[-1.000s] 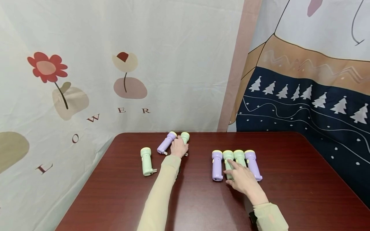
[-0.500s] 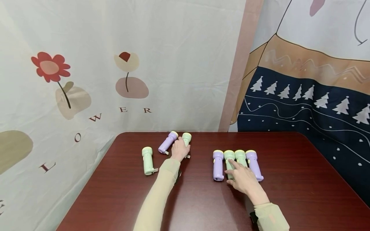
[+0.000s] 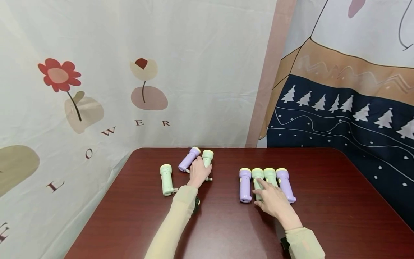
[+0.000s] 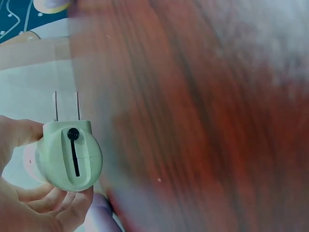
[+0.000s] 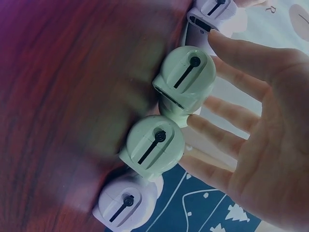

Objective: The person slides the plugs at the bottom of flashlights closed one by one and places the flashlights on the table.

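My left hand (image 3: 198, 173) grips a light green flashlight (image 4: 72, 157) at the back of the table. Thumb and curled fingers go round its body, and two metal plug prongs stick out of its end. Just left of it lies a purple flashlight (image 3: 189, 160). Another green flashlight (image 3: 166, 180), prongs folded out, lies further left. My right hand (image 3: 273, 199) rests over a row at the right, fingers spread and fairly straight. In that row, a near green flashlight (image 5: 188, 75) and a second green flashlight (image 5: 155, 145) sit between a left purple flashlight (image 3: 245, 185) and a right purple flashlight (image 3: 285, 185).
The dark red-brown table (image 3: 213, 230) reaches back to a pale printed curtain (image 3: 207, 72). A navy cloth with white trees (image 3: 336, 122) hangs at the back right. The row's flashlights lie side by side, heads pointing to the back.
My left hand has drawn the green flashlight slightly towards me, its head now showing more. The right hand stays over the row. The head view has shifted slightly to the left.
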Available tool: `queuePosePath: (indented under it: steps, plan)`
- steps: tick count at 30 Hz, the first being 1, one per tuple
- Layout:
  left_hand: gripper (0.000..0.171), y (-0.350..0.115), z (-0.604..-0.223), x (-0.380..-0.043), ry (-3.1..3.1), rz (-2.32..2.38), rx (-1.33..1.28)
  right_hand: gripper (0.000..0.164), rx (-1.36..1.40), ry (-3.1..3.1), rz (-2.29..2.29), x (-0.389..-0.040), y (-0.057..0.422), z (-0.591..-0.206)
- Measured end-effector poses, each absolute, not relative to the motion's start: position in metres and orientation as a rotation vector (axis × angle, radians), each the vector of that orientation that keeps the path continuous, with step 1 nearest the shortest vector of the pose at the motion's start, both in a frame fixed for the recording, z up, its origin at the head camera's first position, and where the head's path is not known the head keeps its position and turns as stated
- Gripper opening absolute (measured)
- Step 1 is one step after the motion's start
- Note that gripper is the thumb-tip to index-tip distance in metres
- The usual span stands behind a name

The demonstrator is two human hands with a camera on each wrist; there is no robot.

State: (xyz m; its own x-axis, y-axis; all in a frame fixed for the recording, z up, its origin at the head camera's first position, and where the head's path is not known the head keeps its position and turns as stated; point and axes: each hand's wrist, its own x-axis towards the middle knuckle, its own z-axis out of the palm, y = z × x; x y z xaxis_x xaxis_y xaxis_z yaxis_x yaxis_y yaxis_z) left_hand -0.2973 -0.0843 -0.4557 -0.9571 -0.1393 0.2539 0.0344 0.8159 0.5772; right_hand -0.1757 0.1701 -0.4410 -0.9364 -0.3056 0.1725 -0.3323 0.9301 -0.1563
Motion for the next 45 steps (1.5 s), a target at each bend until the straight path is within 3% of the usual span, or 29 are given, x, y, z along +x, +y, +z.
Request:
queuePosePath:
  steps: [16,26,45]
  plan:
    - [0.048,-0.066,-0.452,-0.269,-2.656,-1.038,0.081,0.038,0.566,-2.753,0.255,-0.174,0.156,-0.434]
    - [0.042,-0.052,-0.447,-0.256,-2.601,-1.131,0.057,0.046,0.666,-2.564,0.332,-0.186,0.137,-0.434]
    - [0.044,-0.032,-0.43,-0.243,-2.619,-1.22,0.03,0.055,0.612,-2.532,0.369,-0.196,0.112,-0.445]
